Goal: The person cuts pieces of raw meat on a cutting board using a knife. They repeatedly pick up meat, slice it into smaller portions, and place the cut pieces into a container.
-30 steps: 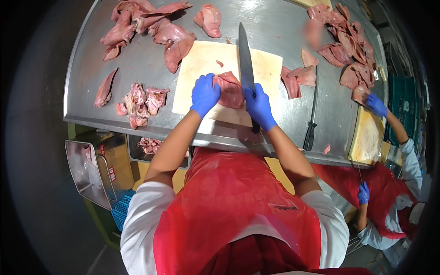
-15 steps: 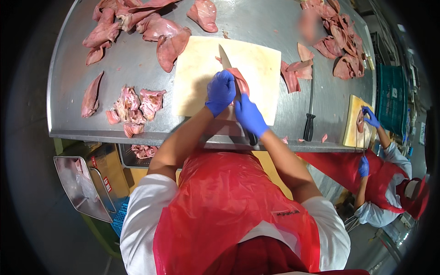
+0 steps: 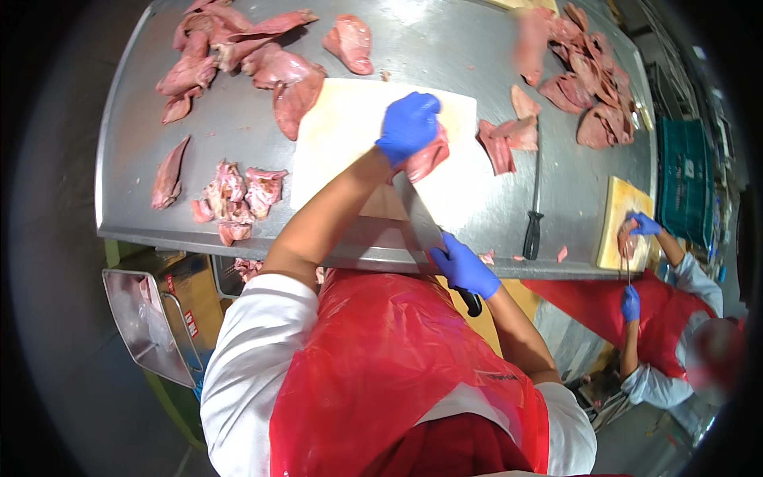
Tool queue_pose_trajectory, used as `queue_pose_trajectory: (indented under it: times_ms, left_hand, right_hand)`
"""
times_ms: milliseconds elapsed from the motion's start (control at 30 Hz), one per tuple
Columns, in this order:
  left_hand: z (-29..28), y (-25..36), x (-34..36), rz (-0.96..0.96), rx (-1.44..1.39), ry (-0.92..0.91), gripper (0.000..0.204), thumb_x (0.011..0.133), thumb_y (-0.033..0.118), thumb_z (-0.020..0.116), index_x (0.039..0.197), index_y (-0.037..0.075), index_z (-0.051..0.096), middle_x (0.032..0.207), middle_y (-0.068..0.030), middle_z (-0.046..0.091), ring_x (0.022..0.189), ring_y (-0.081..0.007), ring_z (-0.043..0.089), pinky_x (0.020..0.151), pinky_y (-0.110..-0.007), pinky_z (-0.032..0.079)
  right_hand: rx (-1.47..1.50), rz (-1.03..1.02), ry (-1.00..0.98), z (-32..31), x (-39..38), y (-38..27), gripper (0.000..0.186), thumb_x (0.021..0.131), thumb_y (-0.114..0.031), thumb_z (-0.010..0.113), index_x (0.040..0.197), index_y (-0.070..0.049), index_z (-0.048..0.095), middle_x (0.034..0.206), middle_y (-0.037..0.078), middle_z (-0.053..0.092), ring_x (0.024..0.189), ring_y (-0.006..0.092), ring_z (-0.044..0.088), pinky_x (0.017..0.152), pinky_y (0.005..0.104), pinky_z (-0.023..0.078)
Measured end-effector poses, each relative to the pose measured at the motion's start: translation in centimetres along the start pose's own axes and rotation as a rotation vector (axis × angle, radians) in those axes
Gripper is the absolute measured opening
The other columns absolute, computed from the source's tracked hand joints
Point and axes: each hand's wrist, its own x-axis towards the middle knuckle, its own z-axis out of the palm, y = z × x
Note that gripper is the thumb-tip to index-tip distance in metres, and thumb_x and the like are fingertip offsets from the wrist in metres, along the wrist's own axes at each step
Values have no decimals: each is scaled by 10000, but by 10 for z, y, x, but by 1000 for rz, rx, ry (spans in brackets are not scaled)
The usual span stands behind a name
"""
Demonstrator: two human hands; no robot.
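Blue-gloved, my left grip [image 3: 410, 127] clutches pink meat [image 3: 431, 161] over the pale board [image 3: 334, 131], and from afar I see my right grip [image 3: 465, 266] grasping the knife [image 3: 418, 208].

Bright light washes out the cutting board [image 3: 334, 131] at centre; glare whitens the counter [image 3: 433, 48] at top centre. Fisheye edges curve into black corners.
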Motion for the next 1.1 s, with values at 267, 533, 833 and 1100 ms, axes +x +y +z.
queue_pose_trajectory:
  times_ms: [267,533,833,1100]
  left_hand:
    - [-48,-70,41,-7,400,211,426,823,222,691,1198,53,583,1090,-213,622,1030,-358,602,901,-449,471]
    - [-182,-171,-21,-795,456,-48,368,912,339,564,1149,61,534,1000,-288,658,913,-486,636,805,-537,511]
    - [-69,-51,-50,-677,238,-306,352,953,310,419,1214,79,464,962,-305,661,902,-504,628,794,-560,487]
    - [-55,-52,-52,-573,293,-132,240,944,309,561,1028,93,622,1006,-170,688,893,-375,662,750,-459,526]
  right_hand:
    - [296,-36,299,18,72,15,184,992,-224,534,1043,-48,518,679,61,579,509,135,558,434,292,436]
    - [299,-23,527,-32,130,0,265,1002,-280,530,1011,-16,505,691,147,612,503,219,600,456,354,481]
    - [-133,-455,775,-71,144,5,288,998,-260,537,1086,14,547,747,134,614,556,206,604,518,336,508]
    - [-36,-110,210,-14,182,-98,289,988,-253,465,1048,25,514,868,307,659,785,479,653,713,518,513]
